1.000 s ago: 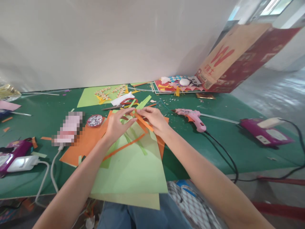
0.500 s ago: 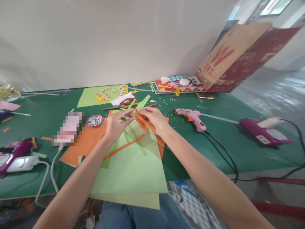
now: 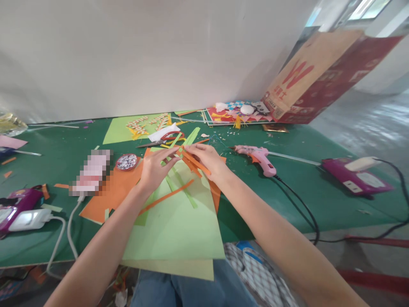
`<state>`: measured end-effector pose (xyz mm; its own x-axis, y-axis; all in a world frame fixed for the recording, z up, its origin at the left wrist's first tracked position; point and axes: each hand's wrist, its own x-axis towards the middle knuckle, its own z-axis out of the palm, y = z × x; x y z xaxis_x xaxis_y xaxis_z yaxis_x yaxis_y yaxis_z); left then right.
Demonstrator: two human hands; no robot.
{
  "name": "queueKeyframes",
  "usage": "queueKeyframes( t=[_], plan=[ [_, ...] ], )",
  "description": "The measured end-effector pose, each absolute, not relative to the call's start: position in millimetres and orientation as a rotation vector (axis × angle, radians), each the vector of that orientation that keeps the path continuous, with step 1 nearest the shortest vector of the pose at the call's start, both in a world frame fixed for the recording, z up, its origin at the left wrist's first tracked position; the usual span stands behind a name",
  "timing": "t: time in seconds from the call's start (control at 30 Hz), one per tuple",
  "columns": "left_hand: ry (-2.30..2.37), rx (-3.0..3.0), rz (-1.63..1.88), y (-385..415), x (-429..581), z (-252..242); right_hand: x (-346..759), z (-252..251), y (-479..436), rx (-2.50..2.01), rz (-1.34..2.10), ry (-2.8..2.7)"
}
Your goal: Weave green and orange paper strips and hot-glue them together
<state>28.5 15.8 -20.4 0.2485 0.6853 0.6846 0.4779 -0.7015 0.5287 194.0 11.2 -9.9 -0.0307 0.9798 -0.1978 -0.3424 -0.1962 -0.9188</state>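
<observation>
My left hand (image 3: 156,167) and my right hand (image 3: 207,158) meet over a crossing of orange paper strips (image 3: 194,163) and green paper strips (image 3: 179,184). The fingertips of both hands pinch the strips where they overlap, near the top of the crossing. Under them lie a light green sheet (image 3: 179,226) and an orange sheet (image 3: 111,192) on the green table (image 3: 287,187). One long orange strip (image 3: 166,196) runs slanting across the green sheet below my hands.
A pink glue gun (image 3: 258,156) with a black cord lies right of my hands. Red-handled scissors (image 3: 166,137) and a small dish of googly eyes (image 3: 127,161) sit behind and left. Purple devices (image 3: 354,179) stand at both table ends; a cardboard box (image 3: 316,76) leans at the back right.
My fingers have shifted slightly on the strips and the orange strips in my right hand have tilted a little; otherwise nothing moved.
</observation>
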Motion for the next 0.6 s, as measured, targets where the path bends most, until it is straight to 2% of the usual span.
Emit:
queueKeyframes(
  t=[0.37, 0.6],
  plan=[
    [1.089, 2.377, 1.447, 15.9, 28.6, -21.9, 193.2, -10.8, 11.5, -1.081, 1.500, -0.836],
    [1.107, 2.384, 1.442, 16.9, 27.9, -22.6, 195.0, -16.1, 14.0, -1.150, 1.339, -0.970]
  ],
)
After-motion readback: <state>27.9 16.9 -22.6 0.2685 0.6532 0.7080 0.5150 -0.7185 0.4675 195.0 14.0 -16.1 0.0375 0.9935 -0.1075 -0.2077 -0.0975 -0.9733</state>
